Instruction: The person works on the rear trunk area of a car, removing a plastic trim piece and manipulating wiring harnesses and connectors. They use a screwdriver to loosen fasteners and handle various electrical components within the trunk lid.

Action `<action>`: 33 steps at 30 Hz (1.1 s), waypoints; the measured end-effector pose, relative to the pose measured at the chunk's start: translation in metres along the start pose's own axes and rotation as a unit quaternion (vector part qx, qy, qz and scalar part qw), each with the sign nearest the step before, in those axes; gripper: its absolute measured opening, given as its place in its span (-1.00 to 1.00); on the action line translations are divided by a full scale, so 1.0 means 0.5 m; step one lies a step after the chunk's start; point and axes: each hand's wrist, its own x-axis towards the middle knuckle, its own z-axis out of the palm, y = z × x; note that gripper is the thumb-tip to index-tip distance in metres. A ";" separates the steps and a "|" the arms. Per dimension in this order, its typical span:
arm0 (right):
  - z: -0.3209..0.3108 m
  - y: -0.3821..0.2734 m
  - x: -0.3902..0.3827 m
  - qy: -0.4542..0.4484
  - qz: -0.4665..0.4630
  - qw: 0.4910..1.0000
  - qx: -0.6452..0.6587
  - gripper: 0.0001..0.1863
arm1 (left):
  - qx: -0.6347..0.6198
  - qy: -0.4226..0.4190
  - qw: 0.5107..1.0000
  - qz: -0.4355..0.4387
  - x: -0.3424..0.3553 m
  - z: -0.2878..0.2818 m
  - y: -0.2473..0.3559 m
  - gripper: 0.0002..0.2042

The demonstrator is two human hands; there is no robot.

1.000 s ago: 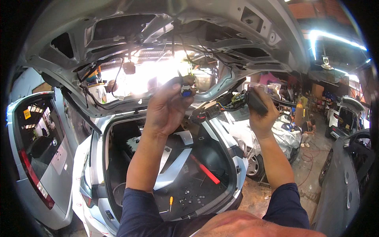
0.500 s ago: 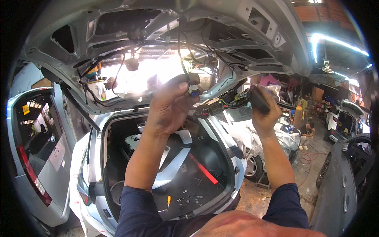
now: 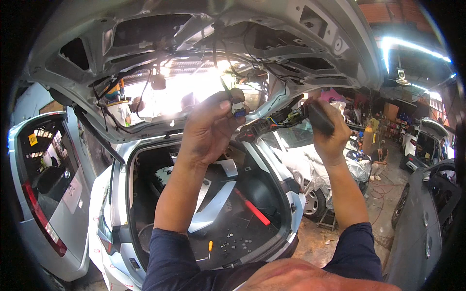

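Observation:
Both arms are raised under an open silver tailgate [image 3: 213, 29]. My left hand [image 3: 208, 128] is closed on a small wiring connector [image 3: 239, 110] with white and blue parts, pinched between thumb and fingers. A dark cable [image 3: 216, 53] hangs from the tailgate toward it. My right hand [image 3: 332, 131] grips the right end of a long black part [image 3: 320, 119], its exact kind unclear. Coloured wires and a red-and-black piece [image 3: 250, 132] show along its left stretch, close to my left fingers. The two held things look apart.
Below lies the open cargo area, with pale trim panels [image 3: 213, 206], a red bar [image 3: 256, 212], a yellow-handled screwdriver [image 3: 210, 246] and several small fasteners [image 3: 238, 240]. A silver vehicle [image 3: 58, 194] stands left, a dark car [image 3: 422, 223] right. A person [image 3: 380, 160] is in the right background.
My right hand has shifted slightly right and tilted the black part a little. My left hand keeps its pinch on the connector. The whole view has moved slightly.

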 end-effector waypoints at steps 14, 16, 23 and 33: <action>-0.062 -0.046 0.042 -0.048 -0.017 0.992 -0.119 -0.58 | 0.069 0.066 0.992 0.088 0.004 0.034 -0.011 -0.70; -0.067 -0.048 0.043 -0.053 -0.011 0.991 -0.120 -0.58 | 0.085 0.046 0.991 0.096 0.007 0.035 -0.013 -0.70; -0.091 -0.052 0.053 -0.066 -0.004 0.992 -0.109 -0.61 | 0.108 0.006 0.991 0.074 0.021 0.037 -0.017 -0.68; -0.089 -0.038 0.037 -0.091 0.006 0.991 -0.098 -0.63 | 0.062 0.019 0.995 0.072 0.031 0.024 -0.046 -0.57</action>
